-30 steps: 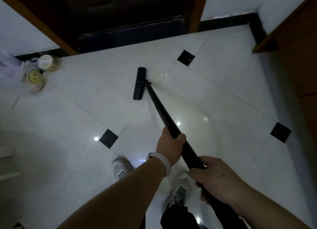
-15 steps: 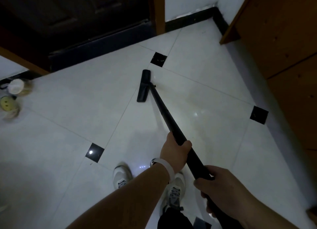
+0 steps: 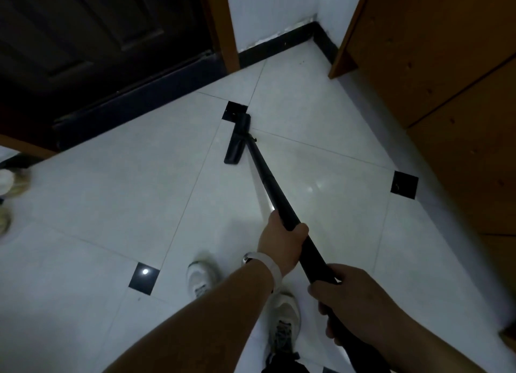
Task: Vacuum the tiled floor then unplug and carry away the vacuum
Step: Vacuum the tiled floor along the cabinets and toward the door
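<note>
A dim room corner with a glossy white tiled floor set with small black inset tiles. A dark door stands far ahead and to the left of the hands, and a wooden cabinet is to their right. Both hands grip the black vacuum wand. The left hand, with a white wristband at its wrist, is wrapped round the tube. The right hand is curled round it just behind, nearer the body. The wand slopes forward and left from the hands to the flat floor nozzle, which lies on the tiles with its far end at one black inset. White sneakers stand beneath the left forearm.
</note>
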The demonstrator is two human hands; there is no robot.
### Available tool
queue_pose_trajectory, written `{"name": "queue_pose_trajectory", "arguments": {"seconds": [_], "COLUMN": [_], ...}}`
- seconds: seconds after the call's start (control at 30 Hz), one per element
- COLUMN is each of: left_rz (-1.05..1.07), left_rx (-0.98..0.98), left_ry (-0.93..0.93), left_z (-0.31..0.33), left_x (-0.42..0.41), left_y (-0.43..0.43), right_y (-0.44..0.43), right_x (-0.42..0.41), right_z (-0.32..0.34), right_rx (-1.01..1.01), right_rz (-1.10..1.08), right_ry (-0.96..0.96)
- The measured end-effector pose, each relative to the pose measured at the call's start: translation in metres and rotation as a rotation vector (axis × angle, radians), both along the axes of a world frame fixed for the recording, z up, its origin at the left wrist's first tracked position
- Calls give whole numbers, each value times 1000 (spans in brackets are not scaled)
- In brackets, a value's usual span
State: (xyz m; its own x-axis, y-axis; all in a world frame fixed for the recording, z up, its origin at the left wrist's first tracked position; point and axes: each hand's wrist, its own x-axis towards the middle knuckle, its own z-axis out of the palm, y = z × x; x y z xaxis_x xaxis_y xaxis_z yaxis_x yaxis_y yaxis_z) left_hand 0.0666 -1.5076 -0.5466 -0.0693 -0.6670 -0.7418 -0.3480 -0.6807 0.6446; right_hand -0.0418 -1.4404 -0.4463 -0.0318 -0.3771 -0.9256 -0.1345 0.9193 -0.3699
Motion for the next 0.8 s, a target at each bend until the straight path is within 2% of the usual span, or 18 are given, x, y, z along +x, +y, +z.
{"name": "queue_pose_trajectory", "arguments": {"seconds": [0.27,0.8], "left_rz": [4,93], "left_rx": [3,0], "left_ry": [-42,-44], "left_z": [-3,0], "left_x": [47,206], "left_y": [-55,-189], "right_y": [-55,-199], "right_x": [43,196], "right_z": [-7,-13], "right_rx": [20,38], "right_rz": [9,-44], "right_ry": [-13,-108]}}
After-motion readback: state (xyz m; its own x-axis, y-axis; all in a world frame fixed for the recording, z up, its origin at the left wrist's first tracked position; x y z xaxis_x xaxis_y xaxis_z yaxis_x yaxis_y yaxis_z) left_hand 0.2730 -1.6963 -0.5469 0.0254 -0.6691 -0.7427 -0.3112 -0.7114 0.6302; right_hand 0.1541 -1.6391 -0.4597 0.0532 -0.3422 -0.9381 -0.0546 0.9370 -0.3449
